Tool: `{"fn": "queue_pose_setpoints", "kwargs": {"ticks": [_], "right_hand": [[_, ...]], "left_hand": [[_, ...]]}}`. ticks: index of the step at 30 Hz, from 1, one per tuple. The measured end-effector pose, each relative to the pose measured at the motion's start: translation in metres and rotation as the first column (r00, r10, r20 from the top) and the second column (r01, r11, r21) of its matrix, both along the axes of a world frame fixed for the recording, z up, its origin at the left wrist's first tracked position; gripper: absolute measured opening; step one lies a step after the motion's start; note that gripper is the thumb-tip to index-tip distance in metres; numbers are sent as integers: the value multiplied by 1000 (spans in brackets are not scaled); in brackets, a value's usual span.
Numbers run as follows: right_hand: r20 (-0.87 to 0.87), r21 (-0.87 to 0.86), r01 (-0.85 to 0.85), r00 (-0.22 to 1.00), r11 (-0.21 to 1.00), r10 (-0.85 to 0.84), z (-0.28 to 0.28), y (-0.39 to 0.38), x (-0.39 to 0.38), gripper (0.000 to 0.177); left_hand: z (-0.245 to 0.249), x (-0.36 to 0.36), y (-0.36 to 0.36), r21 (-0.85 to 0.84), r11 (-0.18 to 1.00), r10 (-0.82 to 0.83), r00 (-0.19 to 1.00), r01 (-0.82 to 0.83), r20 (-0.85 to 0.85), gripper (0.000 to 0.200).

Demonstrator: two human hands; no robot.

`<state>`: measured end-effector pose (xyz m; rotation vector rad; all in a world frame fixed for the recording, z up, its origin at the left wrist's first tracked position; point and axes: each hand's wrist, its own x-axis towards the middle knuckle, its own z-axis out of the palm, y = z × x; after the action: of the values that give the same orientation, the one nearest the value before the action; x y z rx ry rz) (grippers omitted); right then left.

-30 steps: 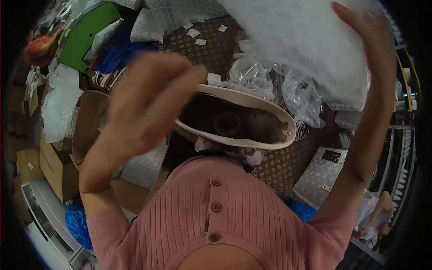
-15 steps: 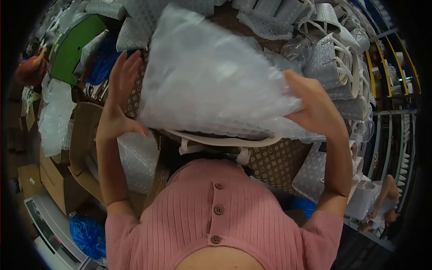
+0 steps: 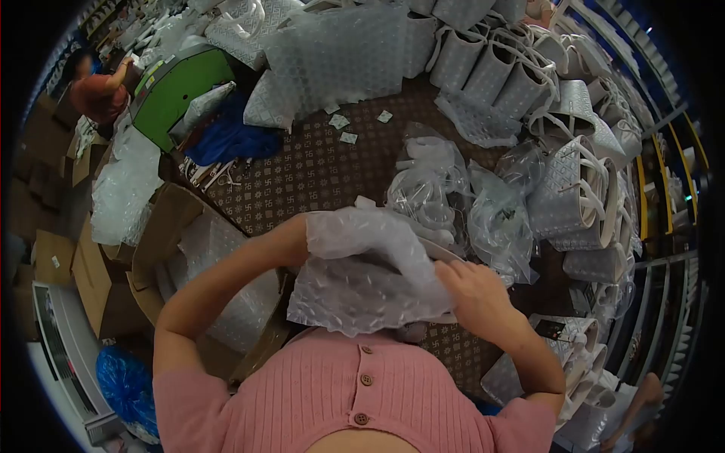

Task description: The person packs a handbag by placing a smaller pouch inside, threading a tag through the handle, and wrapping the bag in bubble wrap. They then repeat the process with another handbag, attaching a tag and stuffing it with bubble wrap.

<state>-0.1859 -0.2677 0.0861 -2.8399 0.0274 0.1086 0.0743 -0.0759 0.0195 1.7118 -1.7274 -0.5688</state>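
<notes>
A translucent bubble-wrap bag (image 3: 370, 298) lies bunched in front of my chest, its mouth gaping toward the middle. My left hand (image 3: 301, 235) reaches into it from the left; only the wrist shows, and the plastic hides the fingers. On the right side, my right hand (image 3: 477, 293) has its fingers closed over the edge of the bubble wrap. Beside those fingers a pale handbag strap (image 3: 439, 251) runs out from behind the plastic. Most of whatever lies under the wrap is hidden.
Brown patterned cloth (image 3: 302, 170) covers the table. Clear plastic bags (image 3: 430, 185) lie ahead, with several grey handbags (image 3: 566, 185) at right. An open cardboard box (image 3: 155, 264) stands at left, near a green machine (image 3: 181, 94). A co-worker (image 3: 98, 94) is at far left.
The bubble-wrap bag has come down and toward my chest. My left hand, spread apart from it before, is now inside. My right hand has moved lower and nearer the middle. My view has shifted.
</notes>
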Motion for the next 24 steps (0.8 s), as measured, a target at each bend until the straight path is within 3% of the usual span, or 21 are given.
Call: {"fn": "queue_pose_setpoints", "kwargs": {"ticks": [1, 2, 3, 4, 5, 6, 8, 9, 11, 12, 13, 15, 16, 18, 19, 21, 23, 24], "right_hand": [[-38, -58, -131, 991, 990, 128, -8, 0, 0, 50], [-32, -61, -127, 992, 990, 125, -6, -2, 0, 50], [-31, -34, -125, 992, 992, 124, -3, -4, -1, 44], [-28, -3, -111, 993, 994, 111, -2, -4, -3, 39], [-26, 3, -82, 996, 997, 82, 1, -5, -4, 39], [-40, 14, -50, 998, 999, 50, 4, -8, -2, 37], [-73, 24, -14, 997, 1000, 16, 6, -11, -4, 36], [-40, 5, -32, 999, 999, 32, 3, -9, -3, 34], [-12, 0, -45, 999, 999, 45, -16, -1, 2, 32], [-67, -36, -83, 994, 996, 81, -34, 3, 5, 31], [-117, -68, -121, 987, 990, 112, -47, 6, 7, 31], [-158, -27, -120, 981, 992, 114, -55, 8, 7, 31], [-192, -3, -122, 974, 993, 119, -55, 5, 10, 31], [-170, -7, -100, 981, 995, 97, -45, 2, 10, 30], [-154, -18, -74, 986, 997, 70, -39, 2, 9, 30], [-191, -9, -92, 978, 996, 88, -46, 5, 14, 28], [-147, -67, 4, 989, 998, -14, -83, 14, 15, 22], [-171, -123, -15, 985, 992, -6, -99, 15, 9, 22]], "left_hand": [[24, 5, 1, 190, 976, -83, 991, 102, -104, 52], [46, 9, 2, 359, 907, -146, 965, 219, -218, 55], [62, 7, 7, 360, 905, -158, 964, 228, -212, 55], [74, 1, 15, 114, 988, -81, 981, 103, -178, 59], [78, -5, 20, -142, 990, -5, 984, -21, -176, 64], [74, -11, 20, -137, 991, -29, 983, 4, -181, 64], [56, -24, 18, -77, 995, -55, 982, 69, 179, 62], [46, -25, 14, -74, 994, -64, 983, 78, 171, 62], [23, -22, 7, 349, 925, 212, 966, -149, -148, 53], [15, -11, 5, 468, 883, 74, 991, -13, -111, 58], [19, -8, 2, 478, 878, 68, 991, -7, -111, 58], [35, -11, -2, 538, 831, -181, 983, 140, 23, 52], [48, -10, -5, 537, 833, -166, 986, 130, 18, 52], [68, -7, -8, 54, 971, -233, 972, 232, 7, 47], [62, -12, -12, 61, 971, -229, 973, 229, -11, 47], [40, -33, -18, 327, 940, -216, 917, 102, 335, 41], [12, -33, -37, 683, 730, -279, 924, 27, 262, 37], [-49, -20, -15, 295, 945, -239, 913, 140, 331, 32]]}}
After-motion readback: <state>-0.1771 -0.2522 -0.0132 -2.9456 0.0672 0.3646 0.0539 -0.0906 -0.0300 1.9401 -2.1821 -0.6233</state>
